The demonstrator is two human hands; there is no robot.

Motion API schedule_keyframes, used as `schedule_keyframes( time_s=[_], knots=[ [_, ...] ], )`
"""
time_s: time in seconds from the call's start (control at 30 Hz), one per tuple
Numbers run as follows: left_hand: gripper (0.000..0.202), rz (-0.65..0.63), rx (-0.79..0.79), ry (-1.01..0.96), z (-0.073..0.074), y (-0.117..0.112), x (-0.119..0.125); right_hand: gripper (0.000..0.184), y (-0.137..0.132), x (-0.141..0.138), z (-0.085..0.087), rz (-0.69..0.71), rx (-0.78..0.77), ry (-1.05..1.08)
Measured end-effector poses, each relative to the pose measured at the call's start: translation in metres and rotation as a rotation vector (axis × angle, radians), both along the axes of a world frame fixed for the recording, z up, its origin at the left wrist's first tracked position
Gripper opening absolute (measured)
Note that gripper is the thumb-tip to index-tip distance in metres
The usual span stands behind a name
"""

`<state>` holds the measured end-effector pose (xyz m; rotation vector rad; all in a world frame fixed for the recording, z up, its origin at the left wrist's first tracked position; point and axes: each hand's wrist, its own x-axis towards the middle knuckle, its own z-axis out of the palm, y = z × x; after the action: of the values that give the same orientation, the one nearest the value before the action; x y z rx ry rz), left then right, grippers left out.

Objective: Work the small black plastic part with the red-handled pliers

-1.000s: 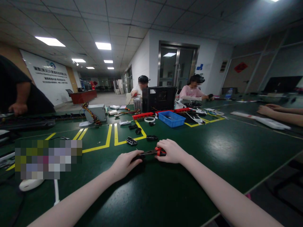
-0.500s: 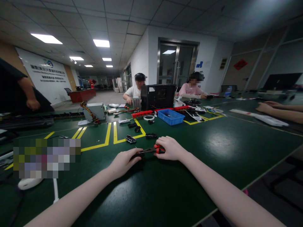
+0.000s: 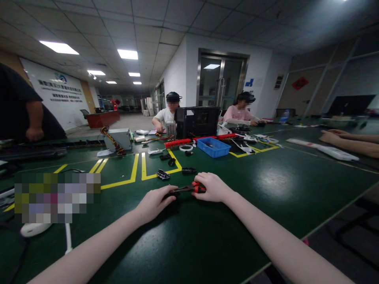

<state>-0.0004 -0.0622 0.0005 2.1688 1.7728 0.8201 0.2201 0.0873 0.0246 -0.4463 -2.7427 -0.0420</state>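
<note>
My right hand (image 3: 212, 187) is closed around the red-and-black handles of a pair of pliers (image 3: 192, 188), whose dark jaws point left. My left hand (image 3: 155, 202) is curled on the green table (image 3: 266, 185) at the jaw end, pinching a small dark part (image 3: 172, 194) that I cannot make out. Both forearms reach in from the bottom edge. A few small black parts (image 3: 164, 174) lie just beyond my hands by the yellow floor-tape lines.
A blue tray (image 3: 214, 146), a black computer case (image 3: 197, 121), a grey power supply with wires (image 3: 118, 140) and red strips stand farther back. Two seated people work behind them. A person in black stands at the left; another person's arms rest at the right. White cable lies near left.
My hands and the pliers stay nearly where they were. The view has shifted slightly; the person at the left has moved an arm.
</note>
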Motion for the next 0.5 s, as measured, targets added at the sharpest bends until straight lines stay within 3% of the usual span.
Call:
schedule_keyframes(
  time_s=[0.5],
  knots=[
    [0.035, -0.055, 0.015, 0.032, 0.0001, -0.0007, -0.0002, 0.030, -0.0004, -0.0017, -0.0007, 0.022, 0.004, -0.005]
  ],
)
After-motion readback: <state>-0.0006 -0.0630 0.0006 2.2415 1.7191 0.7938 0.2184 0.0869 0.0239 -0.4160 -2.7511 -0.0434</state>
